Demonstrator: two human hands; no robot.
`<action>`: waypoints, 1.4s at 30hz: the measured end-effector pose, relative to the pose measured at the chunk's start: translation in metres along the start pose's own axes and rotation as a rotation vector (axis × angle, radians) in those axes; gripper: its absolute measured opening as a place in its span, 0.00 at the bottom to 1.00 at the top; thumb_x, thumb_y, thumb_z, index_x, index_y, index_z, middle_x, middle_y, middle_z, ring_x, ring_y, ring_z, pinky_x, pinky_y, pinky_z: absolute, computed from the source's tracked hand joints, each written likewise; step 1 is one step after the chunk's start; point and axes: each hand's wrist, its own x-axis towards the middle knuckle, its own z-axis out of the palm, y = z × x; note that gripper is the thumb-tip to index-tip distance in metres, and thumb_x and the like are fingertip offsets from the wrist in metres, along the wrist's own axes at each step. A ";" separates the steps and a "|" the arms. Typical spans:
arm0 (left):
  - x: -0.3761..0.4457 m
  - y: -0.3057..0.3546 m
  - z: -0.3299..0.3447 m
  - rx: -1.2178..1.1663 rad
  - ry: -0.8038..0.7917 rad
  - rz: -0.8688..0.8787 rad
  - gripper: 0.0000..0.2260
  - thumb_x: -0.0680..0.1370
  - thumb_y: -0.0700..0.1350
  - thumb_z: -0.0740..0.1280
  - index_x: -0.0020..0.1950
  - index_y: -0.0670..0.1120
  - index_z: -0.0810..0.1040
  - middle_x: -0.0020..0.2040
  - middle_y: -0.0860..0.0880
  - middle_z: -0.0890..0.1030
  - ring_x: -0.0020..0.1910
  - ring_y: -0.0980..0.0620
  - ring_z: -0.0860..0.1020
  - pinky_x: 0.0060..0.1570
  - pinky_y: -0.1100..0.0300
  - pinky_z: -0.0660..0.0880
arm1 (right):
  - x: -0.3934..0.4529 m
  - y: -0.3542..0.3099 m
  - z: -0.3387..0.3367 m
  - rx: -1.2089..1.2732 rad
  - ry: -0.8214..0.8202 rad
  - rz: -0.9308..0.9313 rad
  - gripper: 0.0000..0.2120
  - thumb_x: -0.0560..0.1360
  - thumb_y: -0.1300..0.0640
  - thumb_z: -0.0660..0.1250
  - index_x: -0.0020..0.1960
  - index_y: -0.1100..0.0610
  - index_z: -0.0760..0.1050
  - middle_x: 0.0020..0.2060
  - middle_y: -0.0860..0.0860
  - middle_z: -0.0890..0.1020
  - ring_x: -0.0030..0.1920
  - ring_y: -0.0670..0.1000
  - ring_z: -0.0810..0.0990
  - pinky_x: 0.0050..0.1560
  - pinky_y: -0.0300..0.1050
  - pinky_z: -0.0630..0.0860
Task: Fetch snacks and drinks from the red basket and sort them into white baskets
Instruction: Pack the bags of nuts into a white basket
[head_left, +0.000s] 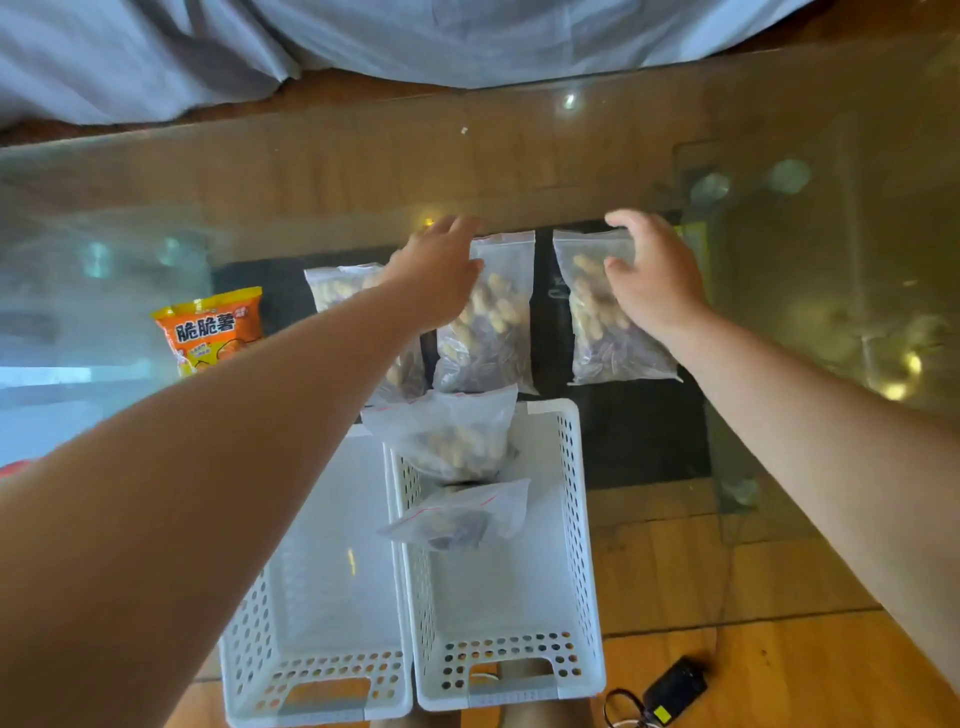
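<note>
Now hands (439, 270) over peanut bags (488, 317)

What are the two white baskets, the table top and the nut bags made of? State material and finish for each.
White baskets: rigid moulded plastic, probably, matte, with punched holes. Table top: glass, glossy; floor and reflections show through it. Nut bags: thin clear plastic film, slightly frosted, zip-sealed; peanuts and dark seeds visible inside.
</note>
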 end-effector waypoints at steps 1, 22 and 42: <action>0.010 0.001 0.002 0.040 -0.013 -0.006 0.20 0.81 0.44 0.56 0.74 0.47 0.60 0.74 0.46 0.63 0.72 0.43 0.62 0.69 0.44 0.63 | 0.013 0.002 0.002 -0.083 -0.027 -0.024 0.22 0.76 0.65 0.60 0.69 0.57 0.66 0.70 0.54 0.69 0.71 0.54 0.64 0.69 0.45 0.61; -0.076 0.049 -0.039 -0.131 0.041 0.190 0.08 0.76 0.44 0.68 0.52 0.44 0.84 0.42 0.51 0.79 0.40 0.54 0.75 0.44 0.64 0.68 | -0.100 0.001 -0.090 0.175 0.022 -0.175 0.07 0.75 0.59 0.61 0.41 0.53 0.77 0.32 0.46 0.78 0.33 0.46 0.75 0.35 0.39 0.69; -0.044 0.045 -0.013 0.055 0.109 -0.115 0.15 0.79 0.50 0.61 0.36 0.44 0.76 0.27 0.51 0.67 0.30 0.49 0.67 0.28 0.59 0.59 | -0.083 0.055 -0.051 0.165 0.275 0.227 0.09 0.71 0.57 0.66 0.43 0.64 0.79 0.35 0.59 0.79 0.37 0.58 0.74 0.34 0.46 0.61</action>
